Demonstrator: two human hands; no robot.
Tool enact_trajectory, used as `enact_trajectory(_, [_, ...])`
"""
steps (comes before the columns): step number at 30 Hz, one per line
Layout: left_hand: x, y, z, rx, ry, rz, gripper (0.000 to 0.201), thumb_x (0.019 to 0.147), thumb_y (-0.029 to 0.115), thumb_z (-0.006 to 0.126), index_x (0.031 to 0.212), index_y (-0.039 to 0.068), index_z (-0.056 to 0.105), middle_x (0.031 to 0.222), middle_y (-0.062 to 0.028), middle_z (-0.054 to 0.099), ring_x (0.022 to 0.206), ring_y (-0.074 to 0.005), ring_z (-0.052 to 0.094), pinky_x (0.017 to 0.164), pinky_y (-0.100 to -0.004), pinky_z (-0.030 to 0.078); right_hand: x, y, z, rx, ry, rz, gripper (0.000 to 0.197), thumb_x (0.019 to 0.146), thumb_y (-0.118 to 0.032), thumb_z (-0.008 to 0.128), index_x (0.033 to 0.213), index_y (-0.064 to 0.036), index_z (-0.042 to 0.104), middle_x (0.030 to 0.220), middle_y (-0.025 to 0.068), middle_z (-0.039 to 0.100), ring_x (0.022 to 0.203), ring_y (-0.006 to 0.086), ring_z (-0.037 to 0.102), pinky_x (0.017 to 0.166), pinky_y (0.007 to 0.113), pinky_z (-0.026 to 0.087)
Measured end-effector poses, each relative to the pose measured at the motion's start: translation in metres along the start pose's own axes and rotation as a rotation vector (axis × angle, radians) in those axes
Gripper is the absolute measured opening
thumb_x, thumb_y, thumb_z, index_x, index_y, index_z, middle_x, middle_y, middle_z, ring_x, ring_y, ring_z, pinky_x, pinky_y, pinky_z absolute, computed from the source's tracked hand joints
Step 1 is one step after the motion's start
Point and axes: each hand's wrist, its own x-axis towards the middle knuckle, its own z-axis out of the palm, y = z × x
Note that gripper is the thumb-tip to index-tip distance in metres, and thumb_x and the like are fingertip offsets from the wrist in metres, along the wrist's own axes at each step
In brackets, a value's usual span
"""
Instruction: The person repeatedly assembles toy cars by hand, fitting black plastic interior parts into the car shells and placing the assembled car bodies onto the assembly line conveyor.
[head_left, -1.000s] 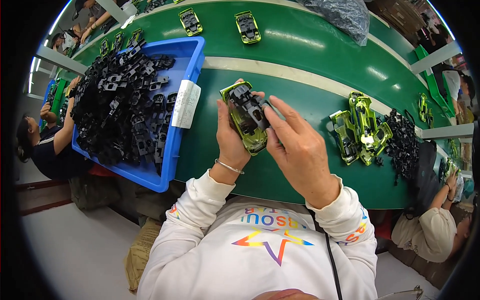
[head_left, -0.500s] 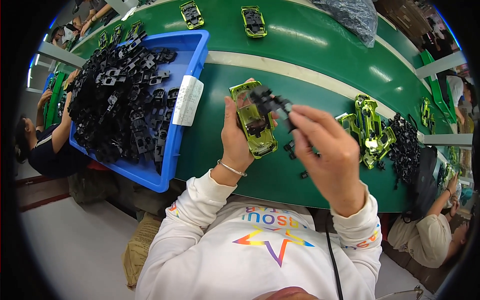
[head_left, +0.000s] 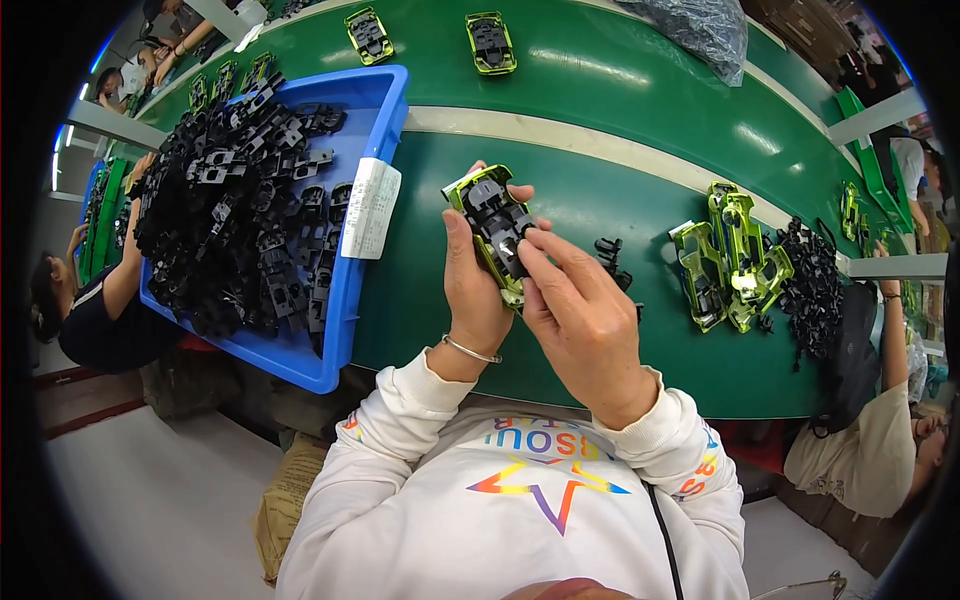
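My left hand is wrapped round a shiny yellow-green toy car shell, its open underside turned up. A black plastic car interior lies inside the shell and covers most of its opening. The thumb and fingers of my right hand grip the lower end of that interior, against the shell's edge. Some small black plastic parts lie on the table just right of my hands.
A blue tray heaped with black interiors stands at left. More green shells and a pile of small black parts are at right. Across the pale strip, filled shells rest on the green surface. Other people sit at both sides.
My right hand has moved left and down with the black interior, which now sits in the shell instead of tilted above it. The shell has turned slightly in my left hand.
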Motion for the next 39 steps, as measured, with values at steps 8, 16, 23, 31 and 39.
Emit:
enact_trajectory(8, [-0.003,0.008,-0.003,-0.026,-0.123,-0.027,0.066,0.107,0.057,0.023,0.152,0.011,0.032,0.120,-0.0137,0.060,0.094,-0.0205,0.065,0.082,-0.0338,0.058,0.001,-0.005,-0.003,0.118,-0.140,0.068,0.048,0.079,0.001,0.072,0.125,0.0027,0.059,0.108,0.0151,0.065,0.088,0.0276,0.068,0.068,0.034,0.059])
enact_trajectory(16, [-0.002,0.004,-0.007,-0.003,-0.107,-0.067,0.067,0.106,0.058,0.021,0.151,0.011,0.033,0.121,-0.0134,0.060,0.096,-0.0186,0.063,0.083,-0.0328,0.056,0.010,-0.014,-0.013,-0.060,-0.267,0.064,0.050,0.081,0.000,0.071,0.129,-0.0016,0.059,0.114,0.0126,0.062,0.079,0.0282,0.070,0.064,0.036,0.058])
enact_trajectory(23, [-0.002,0.003,-0.003,-0.033,-0.128,-0.137,0.066,0.106,0.059,0.020,0.150,0.013,0.036,0.122,-0.0123,0.059,0.097,-0.0170,0.062,0.084,-0.0315,0.054,0.004,-0.008,-0.012,-0.158,-0.299,0.060,0.049,0.082,-0.002,0.070,0.130,-0.0021,0.058,0.113,0.0102,0.058,0.072,0.0258,0.068,0.058,0.036,0.056])
enact_trajectory(31, [-0.003,0.003,-0.004,-0.048,-0.153,-0.160,0.066,0.106,0.059,0.019,0.149,0.013,0.037,0.123,-0.0124,0.059,0.098,-0.0179,0.061,0.086,-0.0316,0.054,0.007,-0.008,-0.016,-0.044,-0.296,0.105,0.045,0.083,-0.004,0.070,0.126,-0.0031,0.060,0.109,0.0113,0.059,0.070,0.0275,0.067,0.058,0.038,0.056])
enact_trajectory(39, [-0.003,-0.003,-0.012,-0.090,-0.187,-0.205,0.057,0.106,0.050,0.040,0.145,0.008,0.040,0.122,-0.0132,0.061,0.100,-0.0189,0.063,0.088,-0.0337,0.054,0.008,-0.003,-0.018,-0.346,-0.357,0.047,0.040,0.081,-0.010,0.073,0.121,-0.0071,0.065,0.106,0.0080,0.060,0.091,0.0251,0.067,0.072,0.036,0.049])
